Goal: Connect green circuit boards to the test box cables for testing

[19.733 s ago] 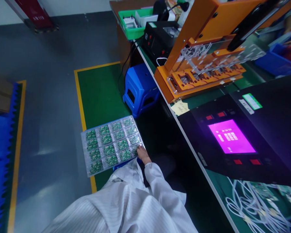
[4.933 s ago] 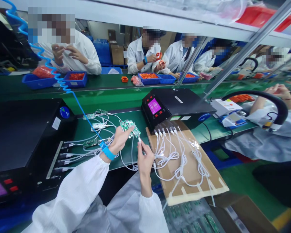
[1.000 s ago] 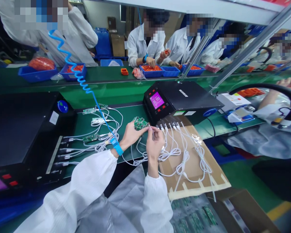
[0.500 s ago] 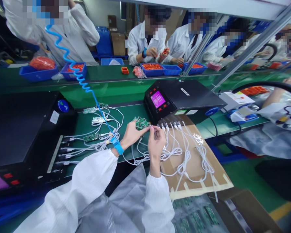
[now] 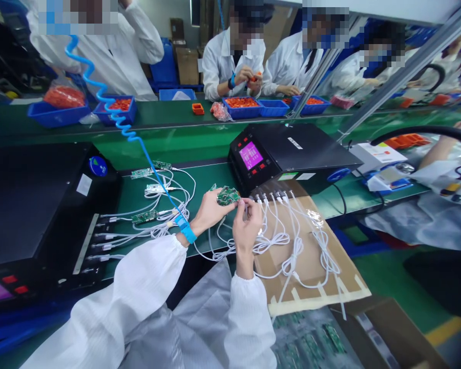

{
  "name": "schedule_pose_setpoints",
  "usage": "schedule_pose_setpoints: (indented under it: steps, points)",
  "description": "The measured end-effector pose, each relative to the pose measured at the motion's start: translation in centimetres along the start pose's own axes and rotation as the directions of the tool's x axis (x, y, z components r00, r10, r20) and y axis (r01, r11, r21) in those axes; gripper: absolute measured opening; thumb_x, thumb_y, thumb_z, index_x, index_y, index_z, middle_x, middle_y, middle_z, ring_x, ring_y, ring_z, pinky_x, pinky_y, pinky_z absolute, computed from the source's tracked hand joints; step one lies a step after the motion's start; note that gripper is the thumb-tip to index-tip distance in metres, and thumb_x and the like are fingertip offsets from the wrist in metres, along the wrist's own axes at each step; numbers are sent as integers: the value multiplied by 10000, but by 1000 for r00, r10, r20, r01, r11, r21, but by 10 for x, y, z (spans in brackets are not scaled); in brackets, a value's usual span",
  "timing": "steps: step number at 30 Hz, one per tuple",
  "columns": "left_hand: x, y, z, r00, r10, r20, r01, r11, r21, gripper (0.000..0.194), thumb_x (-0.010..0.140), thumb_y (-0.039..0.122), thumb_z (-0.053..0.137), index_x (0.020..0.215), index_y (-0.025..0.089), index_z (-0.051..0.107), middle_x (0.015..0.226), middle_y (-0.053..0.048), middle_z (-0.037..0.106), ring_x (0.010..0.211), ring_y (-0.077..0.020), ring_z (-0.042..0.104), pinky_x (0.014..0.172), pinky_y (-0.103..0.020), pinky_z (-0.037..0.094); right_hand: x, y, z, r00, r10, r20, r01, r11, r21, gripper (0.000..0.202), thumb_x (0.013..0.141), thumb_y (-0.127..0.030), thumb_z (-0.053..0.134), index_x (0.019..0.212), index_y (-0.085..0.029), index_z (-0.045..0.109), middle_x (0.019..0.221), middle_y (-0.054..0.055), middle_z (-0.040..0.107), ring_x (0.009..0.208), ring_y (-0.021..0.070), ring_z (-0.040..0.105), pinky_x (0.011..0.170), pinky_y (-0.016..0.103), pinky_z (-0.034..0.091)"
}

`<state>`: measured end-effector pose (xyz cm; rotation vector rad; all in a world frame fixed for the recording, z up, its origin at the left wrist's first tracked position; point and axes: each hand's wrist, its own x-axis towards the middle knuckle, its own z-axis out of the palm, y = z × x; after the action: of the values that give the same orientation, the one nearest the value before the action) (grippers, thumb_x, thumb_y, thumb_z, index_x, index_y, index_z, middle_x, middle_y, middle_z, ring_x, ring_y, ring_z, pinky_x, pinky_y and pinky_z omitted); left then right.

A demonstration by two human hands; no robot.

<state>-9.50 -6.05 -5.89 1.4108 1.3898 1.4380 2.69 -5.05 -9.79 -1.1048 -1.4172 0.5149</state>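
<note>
My left hand (image 5: 208, 211), with a blue wrist strap (image 5: 185, 228) on its wrist, is closed on several green circuit boards (image 5: 228, 196). Against the right edge of these boards, my right hand (image 5: 247, 221) pinches something small, perhaps a cable end; its fingers hide it. White cables (image 5: 276, 243) run below and right of my hands, over a cardboard sheet (image 5: 311, 277). More boards (image 5: 144, 217) lie to the left, with white cables beside them.
Black machines stand at left (image 5: 34, 200) and right (image 5: 292, 151). A coiled blue cord (image 5: 117, 119) hangs down to the strap. Blue bins (image 5: 241, 108) of orange parts line the far bench, where people sit. Bagged boards (image 5: 311, 341) lie below the cardboard.
The boards in my left hand have turned slightly and sit closer together. Both hands stay nearly in place. Across the bench, a person's hands have drawn together around an orange part.
</note>
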Motion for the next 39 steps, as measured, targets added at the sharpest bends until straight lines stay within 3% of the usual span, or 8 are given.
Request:
schedule_pose_setpoints:
  steps: [5,14,19,28,34,39]
  points:
    - [0,0,-2,999,-38,35,41,997,-70,280,802,365,836,955,141,766,943,-66,786,861,-216,722,785,-300,565,1,1,1,1000,31,6,-31,999,28,271,1049,-437,518,1054,-209,665,1009,72,664,949,195,660,892,361,545]
    - [0,5,-4,993,-96,71,102,991,-85,237,752,304,850,878,136,740,794,-28,729,696,-158,634,643,-263,490,2,-1,-1,999,-32,16,33,999,-42,255,1058,-401,497,1028,-212,667,980,67,658,924,196,633,868,355,526]
    - [3,0,-4,992,-102,69,110,987,-117,275,751,349,858,894,138,754,829,-38,742,733,-168,650,677,-269,509,5,-1,-1,997,-61,41,65,994,-85,254,1054,-388,487,1002,-221,672,979,67,668,932,200,638,880,365,526]
    - [5,-3,-9,995,-90,51,96,984,-147,368,774,475,859,889,142,750,830,-47,733,734,-165,645,675,-274,518,6,-2,2,999,-12,47,11,1000,20,263,1045,-409,521,1056,-205,687,1046,96,704,1011,214,675,918,382,552]
    - [4,-1,-8,995,-78,64,87,985,-147,361,762,456,870,904,140,768,885,-60,756,788,-182,673,737,-289,545,9,-9,0,997,-76,34,78,995,-61,253,1057,-377,489,1004,-214,675,1003,83,684,965,204,659,902,374,540]
    - [2,1,-7,990,-121,75,133,974,-185,339,731,408,892,886,132,769,877,-55,757,779,-170,668,740,-273,536,6,-9,2,997,-70,27,71,997,-30,244,1059,-370,486,994,-209,658,982,77,661,956,200,655,884,357,541]
